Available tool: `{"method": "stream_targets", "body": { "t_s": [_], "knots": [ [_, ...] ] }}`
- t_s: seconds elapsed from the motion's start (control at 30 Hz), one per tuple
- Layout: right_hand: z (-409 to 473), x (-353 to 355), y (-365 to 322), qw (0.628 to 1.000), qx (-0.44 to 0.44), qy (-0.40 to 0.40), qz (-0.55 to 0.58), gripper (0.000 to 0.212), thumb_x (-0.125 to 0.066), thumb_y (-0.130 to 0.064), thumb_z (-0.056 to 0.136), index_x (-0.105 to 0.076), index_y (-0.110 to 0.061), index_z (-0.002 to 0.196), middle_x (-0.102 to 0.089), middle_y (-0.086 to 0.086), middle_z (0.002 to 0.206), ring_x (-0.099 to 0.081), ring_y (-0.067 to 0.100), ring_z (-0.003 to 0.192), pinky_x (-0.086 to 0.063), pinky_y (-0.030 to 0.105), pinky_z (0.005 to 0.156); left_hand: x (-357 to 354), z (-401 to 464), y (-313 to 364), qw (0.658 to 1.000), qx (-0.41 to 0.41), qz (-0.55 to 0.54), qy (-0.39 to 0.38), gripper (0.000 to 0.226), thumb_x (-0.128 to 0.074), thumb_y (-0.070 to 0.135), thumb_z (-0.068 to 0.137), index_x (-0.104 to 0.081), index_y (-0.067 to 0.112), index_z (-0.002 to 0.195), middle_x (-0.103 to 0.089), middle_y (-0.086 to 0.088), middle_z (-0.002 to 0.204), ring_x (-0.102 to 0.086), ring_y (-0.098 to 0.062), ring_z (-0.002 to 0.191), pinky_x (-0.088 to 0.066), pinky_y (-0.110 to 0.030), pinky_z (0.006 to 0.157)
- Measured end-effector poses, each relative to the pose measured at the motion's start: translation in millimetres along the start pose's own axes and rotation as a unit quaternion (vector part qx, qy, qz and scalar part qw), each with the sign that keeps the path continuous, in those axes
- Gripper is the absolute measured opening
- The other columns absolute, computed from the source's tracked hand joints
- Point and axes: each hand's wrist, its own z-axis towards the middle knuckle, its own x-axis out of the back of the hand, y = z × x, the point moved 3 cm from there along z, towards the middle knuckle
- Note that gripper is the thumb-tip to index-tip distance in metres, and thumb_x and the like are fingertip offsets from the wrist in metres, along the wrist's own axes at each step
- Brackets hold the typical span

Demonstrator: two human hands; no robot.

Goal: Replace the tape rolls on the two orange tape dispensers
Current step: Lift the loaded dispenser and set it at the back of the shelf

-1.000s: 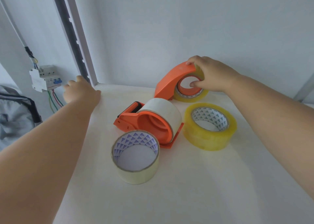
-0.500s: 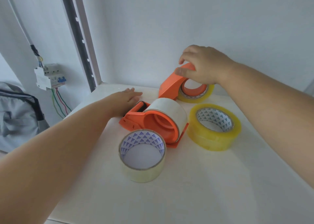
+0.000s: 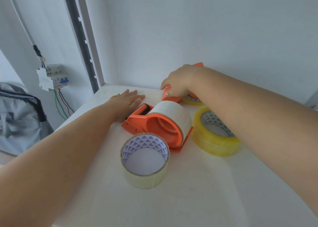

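1. At the far left, off the worktop, I see a grey bag and a wall-mounted circuit breaker with coloured wires; none of it matters to the job.
2. My left hand has come in from the worktop's back-left corner, where it was a second ago, and now lies flat with fingers straight, just behind the nose of the near orange tape dispenser. It holds nothing.
3. That near dispenser lies on its side mid-worktop with a white tape roll still on its hub.
4. Just in front of it stands a clear spare roll, untouched.
5. My right hand has slid from the hub of the far orange tape dispenser to its front end, and its fingers curl round that orange edge. The dispenser sits at the back by the wall, with a nearly spent yellow roll still on it.
6. A full yellow spare roll lies flat beside my right forearm.
7. My reading: no roll is off yet, and the left hand's approach suggests a two-handed hold on the far dispenser comes first.
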Motion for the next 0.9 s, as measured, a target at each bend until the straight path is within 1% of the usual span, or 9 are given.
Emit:
{"method": "stream_targets", "body": {
  "t_s": [0.13, 0.3, 0.4, 0.57, 0.67, 0.73, 0.8, 0.9],
  "knots": [
    [0.0, 1.1, -3.0, 1.000, 0.008, -0.011, -0.024, 0.043, -0.031, -0.050, 0.096, -0.041, -0.042, 0.137, -0.046, -0.003, 0.141, -0.044, 0.024, 0.127, -0.031, 0.040, 0.102, -0.7, 1.4, -1.0, 0.999, 0.011, 0.036, -0.018, 0.048, -0.007, 0.038, 0.102, -0.009, 0.036, 0.150, 0.002, -0.006, 0.160, 0.004, -0.019, 0.147, -0.002, -0.039, 0.117],
    [0.2, -3.5, -0.9, 1.000, 0.000, 0.013, -0.015, 0.049, -0.032, -0.066, 0.088, -0.048, -0.042, 0.128, -0.053, -0.002, 0.131, -0.048, 0.025, 0.120, -0.033, 0.040, 0.098, -0.4, 2.3, -1.0, 0.998, 0.013, 0.056, -0.030, 0.049, -0.011, 0.039, 0.102, -0.003, 0.036, 0.150, 0.004, -0.007, 0.160, 0.005, -0.020, 0.147, -0.002, -0.040, 0.117],
    [1.6, -3.6, -1.3, 1.000, -0.006, 0.010, -0.013, 0.047, -0.035, -0.063, 0.089, -0.049, -0.041, 0.129, -0.053, -0.002, 0.131, -0.048, 0.024, 0.121, -0.033, 0.040, 0.097, 0.1, 2.4, -1.9, 0.997, 0.013, 0.061, -0.035, 0.049, -0.013, 0.040, 0.102, -0.002, 0.037, 0.150, 0.006, -0.006, 0.160, 0.005, -0.020, 0.147, -0.002, -0.040, 0.118],
    [-0.7, 1.7, -2.7, 1.000, -0.017, -0.010, 0.010, 0.044, -0.041, -0.060, 0.089, -0.051, -0.041, 0.128, -0.050, -0.003, 0.134, -0.045, 0.025, 0.124, -0.032, 0.041, 0.101, 0.2, 0.6, -1.4, 0.997, 0.011, 0.063, -0.037, 0.050, -0.015, 0.041, 0.102, -0.001, 0.037, 0.150, 0.007, -0.006, 0.160, 0.006, -0.020, 0.147, -0.001, -0.039, 0.117],
    [-1.4, 3.7, -1.4, 0.999, -0.035, -0.032, 0.021, 0.045, -0.047, -0.058, 0.087, -0.054, -0.037, 0.127, -0.052, -0.002, 0.132, -0.047, 0.026, 0.122, -0.035, 0.041, 0.101, -0.2, 0.0, -2.0, 0.998, 0.014, 0.053, -0.035, 0.050, -0.016, 0.041, 0.102, -0.002, 0.038, 0.150, 0.007, -0.005, 0.160, 0.006, -0.019, 0.147, -0.001, -0.039, 0.118],
    [-3.3, 5.2, 0.7, 0.997, -0.045, -0.055, 0.034, 0.046, -0.052, -0.055, 0.086, -0.056, -0.031, 0.126, -0.053, -0.001, 0.131, -0.050, 0.026, 0.118, -0.039, 0.039, 0.097, -0.1, 0.1, -1.8, 0.998, 0.012, 0.054, -0.035, 0.050, -0.015, 0.041, 0.102, -0.002, 0.037, 0.150, 0.007, -0.006, 0.160, 0.006, -0.019, 0.147, -0.001, -0.039, 0.118],
    [-6.3, 6.2, 2.7, 0.995, -0.043, -0.073, 0.049, 0.047, -0.053, -0.051, 0.088, -0.055, -0.026, 0.129, -0.052, 0.001, 0.132, -0.050, 0.025, 0.118, -0.039, 0.035, 0.089, 0.1, -0.4, -1.3, 0.998, 0.013, 0.053, -0.036, 0.050, -0.015, 0.040, 0.102, -0.002, 0.037, 0.150, 0.006, -0.006, 0.160, 0.006, -0.019, 0.147, -0.001, -0.039, 0.118],
    [-11.0, 8.6, 6.5, 0.994, -0.045, -0.072, 0.063, 0.046, -0.054, -0.050, 0.087, -0.056, -0.026, 0.126, -0.053, 0.000, 0.130, -0.051, 0.024, 0.116, -0.039, 0.034, 0.087, -0.2, 0.0, -1.6, 0.998, 0.013, 0.052, -0.035, 0.050, -0.016, 0.041, 0.102, -0.002, 0.037, 0.150, 0.006, -0.005, 0.160, 0.006, -0.018, 0.147, -0.001, -0.038, 0.118]
  ]
}}
